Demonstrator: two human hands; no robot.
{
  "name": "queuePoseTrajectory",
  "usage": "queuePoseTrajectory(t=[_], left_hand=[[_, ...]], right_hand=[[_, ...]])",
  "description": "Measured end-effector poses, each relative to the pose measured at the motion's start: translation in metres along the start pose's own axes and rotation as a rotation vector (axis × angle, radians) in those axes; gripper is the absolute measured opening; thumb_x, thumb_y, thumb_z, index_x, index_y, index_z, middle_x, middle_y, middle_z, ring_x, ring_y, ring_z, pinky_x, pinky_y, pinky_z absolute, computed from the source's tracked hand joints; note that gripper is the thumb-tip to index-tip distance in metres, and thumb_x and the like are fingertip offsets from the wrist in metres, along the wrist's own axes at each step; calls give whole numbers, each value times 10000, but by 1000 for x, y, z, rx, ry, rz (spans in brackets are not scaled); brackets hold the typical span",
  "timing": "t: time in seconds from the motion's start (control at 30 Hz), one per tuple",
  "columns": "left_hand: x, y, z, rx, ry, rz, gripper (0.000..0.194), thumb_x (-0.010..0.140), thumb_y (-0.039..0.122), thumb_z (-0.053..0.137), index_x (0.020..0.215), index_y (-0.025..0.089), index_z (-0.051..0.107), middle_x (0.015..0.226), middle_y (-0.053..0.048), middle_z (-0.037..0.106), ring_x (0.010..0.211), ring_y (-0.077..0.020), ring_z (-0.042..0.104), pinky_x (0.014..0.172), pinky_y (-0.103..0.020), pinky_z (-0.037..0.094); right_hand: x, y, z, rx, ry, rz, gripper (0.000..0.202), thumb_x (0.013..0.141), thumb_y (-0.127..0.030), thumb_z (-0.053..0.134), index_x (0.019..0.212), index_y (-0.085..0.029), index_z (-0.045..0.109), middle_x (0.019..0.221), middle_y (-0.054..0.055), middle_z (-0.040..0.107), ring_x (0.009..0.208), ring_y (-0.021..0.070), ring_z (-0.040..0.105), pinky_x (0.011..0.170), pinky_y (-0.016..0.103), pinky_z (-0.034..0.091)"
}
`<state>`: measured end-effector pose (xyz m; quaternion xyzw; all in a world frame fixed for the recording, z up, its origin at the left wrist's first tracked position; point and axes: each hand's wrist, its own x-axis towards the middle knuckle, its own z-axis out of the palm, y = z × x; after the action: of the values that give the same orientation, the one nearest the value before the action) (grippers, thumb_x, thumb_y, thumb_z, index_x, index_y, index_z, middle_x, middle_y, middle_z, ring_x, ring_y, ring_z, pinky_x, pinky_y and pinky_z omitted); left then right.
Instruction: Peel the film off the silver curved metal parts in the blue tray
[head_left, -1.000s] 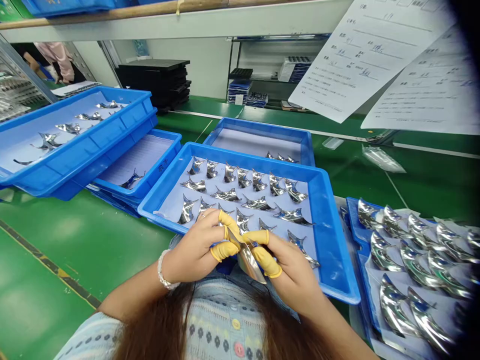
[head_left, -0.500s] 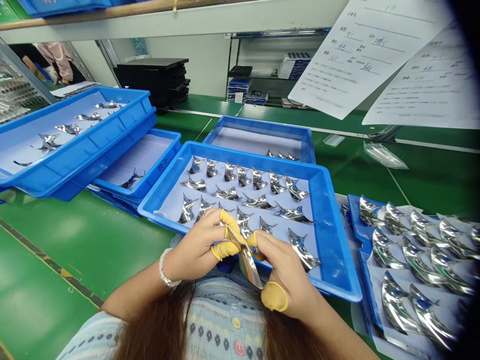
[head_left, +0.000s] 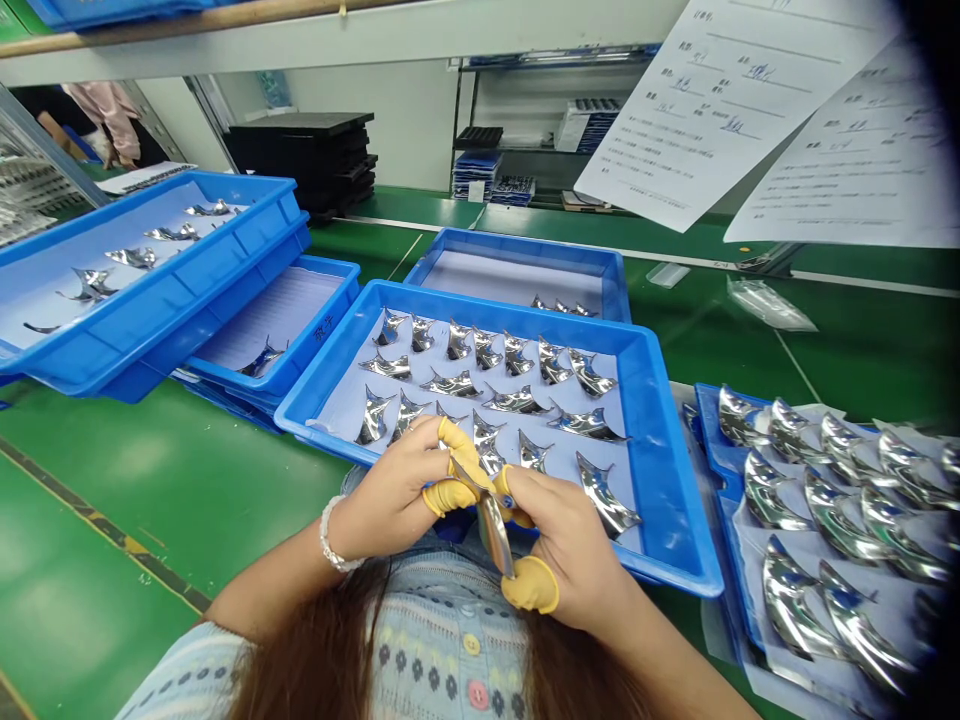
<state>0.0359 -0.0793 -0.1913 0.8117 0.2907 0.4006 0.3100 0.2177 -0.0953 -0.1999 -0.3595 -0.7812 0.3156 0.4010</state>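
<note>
- Yellow finger covers (head_left: pixel 448 497) on both hands, on thumb and fingertips.
- Left hand (head_left: pixel 401 488): closed, pinching the upper end of a curved metal piece (head_left: pixel 495 535); white beaded bracelet (head_left: pixel 330 540) at the wrist.
- Right hand (head_left: pixel 577 540): gripping the same piece, covered thumb at its lower end, fingers curled near the upper end, partly hidden.
- Held piece: shiny, slanted, between the hands, in front of the striped shirt (head_left: pixel 420 630), at the near edge of the main blue tray (head_left: pixel 675 480).
- Main blue tray: white liner, silver parts (head_left: pixel 514 400) in rows; seven across the far row, four in the next, some nearer ones partly behind the hands.
- Behind it: back tray (head_left: pixel 615 285), few parts at its near right side.
- Left: stacked blue trays (head_left: pixel 187 290) with parts on the top one; beside them a marked tray (head_left: pixel 300 350), dark handwriting on its side, a part inside.
- Right: bigger curved parts (head_left: pixel 795 600) on white sheets over blue trays.
- Green table (head_left: pixel 112 480) under it all; clear plastic bag (head_left: pixel 769 303) far right.
- Upper right: handwritten forms (head_left: pixel 675 130) hanging.
- Back: black stack (head_left: pixel 300 165), shelf rack (head_left: pixel 517 150), a person's pink sleeve (head_left: pixel 112 115) far left.
</note>
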Motion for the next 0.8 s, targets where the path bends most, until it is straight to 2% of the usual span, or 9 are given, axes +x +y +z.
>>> queuePoseTrajectory(t=[0.37,0.57,0.8], left_hand=[[1,-2,2,6,-4,-15,404,916,463,383,823,154,627,848,-54,551,831,-156,487,788,-291,394],[0,-5,-1,32,5,-37,395,920,449,388,823,153,630,850,-57,549,838,-162,484,792,-297,397],[0,-4,-1,48,7,-37,359,918,432,408,858,163,637,868,-59,558,847,-164,497,799,-302,401]], right_hand=[[-3,6,0,20,-51,41,680,751,-860,271,599,-203,353,556,-40,337,473,118,284,456,258,202],[-4,6,1,46,-82,12,656,810,-811,256,584,-202,349,540,-37,338,467,119,298,455,257,217],[-2,4,0,41,-89,73,686,739,-872,256,613,-206,362,575,-28,382,494,129,327,466,258,235]])
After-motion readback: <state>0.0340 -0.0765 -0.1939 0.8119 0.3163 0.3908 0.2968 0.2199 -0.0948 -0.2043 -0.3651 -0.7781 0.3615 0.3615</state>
